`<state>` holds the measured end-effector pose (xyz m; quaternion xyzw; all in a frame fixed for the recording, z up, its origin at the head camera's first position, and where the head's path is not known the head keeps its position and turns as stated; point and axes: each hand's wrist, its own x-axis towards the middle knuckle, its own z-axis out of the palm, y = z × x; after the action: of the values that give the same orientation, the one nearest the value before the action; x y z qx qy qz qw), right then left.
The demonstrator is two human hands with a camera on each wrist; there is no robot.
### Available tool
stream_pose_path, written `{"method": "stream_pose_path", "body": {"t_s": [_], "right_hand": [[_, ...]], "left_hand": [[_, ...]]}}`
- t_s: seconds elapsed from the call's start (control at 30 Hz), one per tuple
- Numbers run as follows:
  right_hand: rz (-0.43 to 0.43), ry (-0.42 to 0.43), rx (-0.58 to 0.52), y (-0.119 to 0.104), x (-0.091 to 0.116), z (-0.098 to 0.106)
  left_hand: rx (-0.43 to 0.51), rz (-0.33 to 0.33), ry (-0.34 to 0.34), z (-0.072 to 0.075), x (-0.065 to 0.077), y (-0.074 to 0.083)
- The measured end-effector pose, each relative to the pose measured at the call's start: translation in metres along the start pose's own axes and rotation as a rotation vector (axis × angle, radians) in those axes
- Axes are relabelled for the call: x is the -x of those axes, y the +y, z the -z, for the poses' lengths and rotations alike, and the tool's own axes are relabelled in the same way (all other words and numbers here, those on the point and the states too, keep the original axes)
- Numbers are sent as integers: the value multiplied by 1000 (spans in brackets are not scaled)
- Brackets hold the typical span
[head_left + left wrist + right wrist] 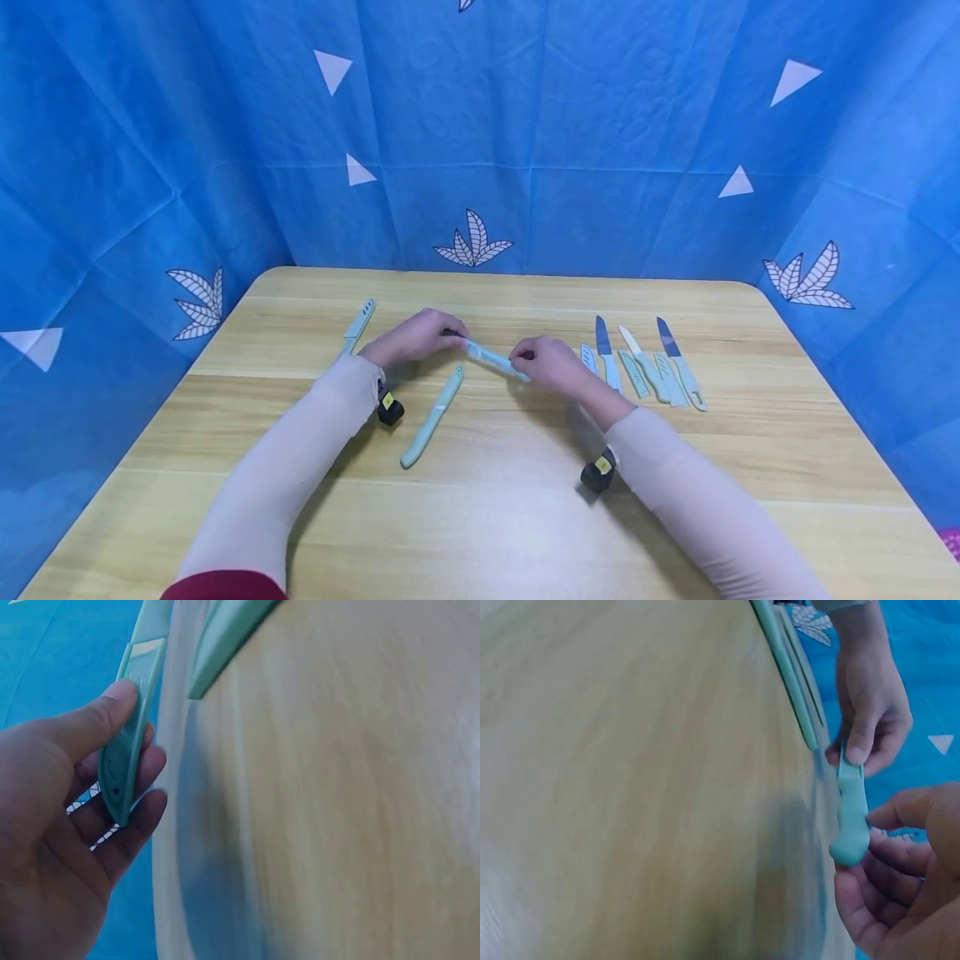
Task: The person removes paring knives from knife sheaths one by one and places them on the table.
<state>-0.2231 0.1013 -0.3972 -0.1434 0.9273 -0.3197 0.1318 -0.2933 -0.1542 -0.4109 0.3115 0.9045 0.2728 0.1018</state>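
Observation:
A light green knife [487, 357] with its blade in a slotted sheath [124, 769] is held above the table between both hands. My left hand [429, 335] grips the sheath, thumb on its flat face and fingers behind, as the left wrist view shows. At the other end, my right hand [550, 364] pinches the rounded butt of the handle [853, 825] with its fingertips. The blade is hidden inside the sheath. Just below the left hand, a second sheathed green knife [431, 421] lies on the table.
Another sheathed knife [362, 319] lies at the left, partly behind the left forearm. Right of the right hand are several bare knives, one with a dark blade [669, 337], and loose sheaths [633, 374] beside them. A blue curtain [525, 217] hangs behind the wooden table [480, 517].

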Motion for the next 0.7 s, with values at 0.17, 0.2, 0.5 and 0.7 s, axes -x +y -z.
{"method": "stream_pose_path", "body": {"t_s": [0.17, 0.2, 0.5, 0.7], "right_hand": [[26, -43, -57, 5, 2, 11], [26, -48, -67, 6, 2, 13], [10, -70, -90, 7, 4, 22], [39, -99, -124, 8, 4, 23]], "left_hand": [[81, 14, 0, 4, 3, 10], [85, 16, -3, 4, 4, 12], [155, 54, -33, 6, 6, 27], [234, 74, -48, 5, 7, 33]]}}
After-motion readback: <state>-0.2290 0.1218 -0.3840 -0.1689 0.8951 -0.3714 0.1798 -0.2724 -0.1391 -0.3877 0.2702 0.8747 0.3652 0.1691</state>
